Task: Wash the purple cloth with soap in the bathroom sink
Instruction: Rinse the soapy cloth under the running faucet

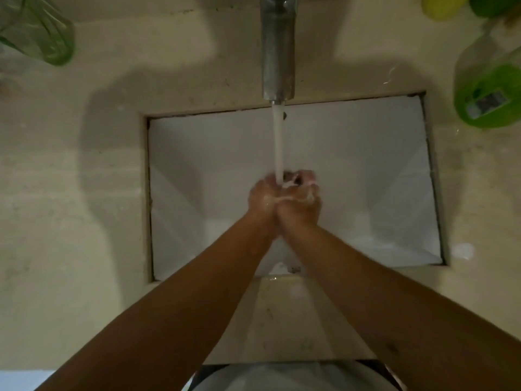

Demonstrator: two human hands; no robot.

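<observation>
My left hand [260, 198] and my right hand [303, 206] are pressed together, fingers closed, over the middle of the white rectangular sink [197, 165]. White soap foam [287, 197] runs along the seam between them. A stream of water [278, 142] falls from the metal faucet [278, 52] onto my fingertips. A small dark spot shows between the fingertips; I cannot tell what it is. No purple cloth is visible anywhere in the view.
The beige stone counter [70, 193] surrounds the sink. A clear green container [36, 29] stands at the back left. A green bottle [487, 100] and yellow-green items [442, 5] stand at the back right. A white foam blob [462, 251] lies by the sink's right edge.
</observation>
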